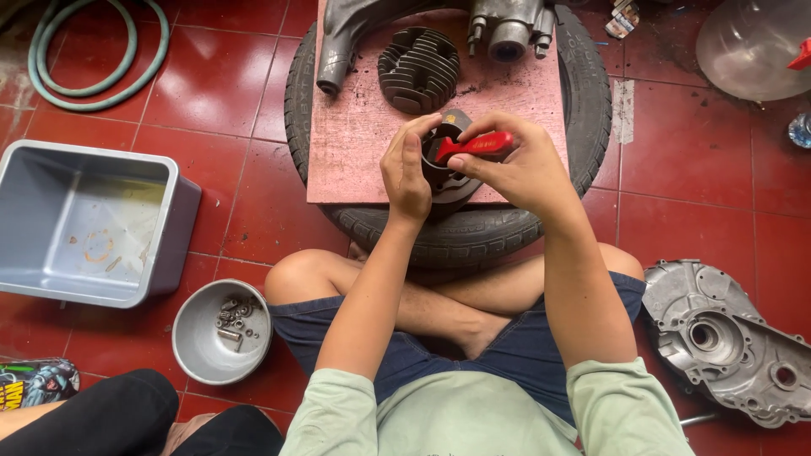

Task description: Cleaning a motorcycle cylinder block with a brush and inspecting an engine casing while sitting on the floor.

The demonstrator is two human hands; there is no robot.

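My left hand (407, 169) grips a dark finned engine cylinder (450, 184) that rests near the front edge of a reddish board (355, 143). My right hand (517, 165) holds a red-handled tool (475, 146), with its tip pointing into the cylinder's bore. The board lies on a black tyre (456, 236) in front of my crossed legs. Farther back on the board are a finned cylinder head (420, 69) and a grey engine casing (507, 29).
A grey plastic tub (89, 224) stands at the left. A metal bowl (221, 332) with several bolts sits near my left knee. A silver engine cover (731, 338) lies at the right. A green hose (84, 59) coils at the top left. Another person's dark-clad leg (110, 418) shows at the bottom left.
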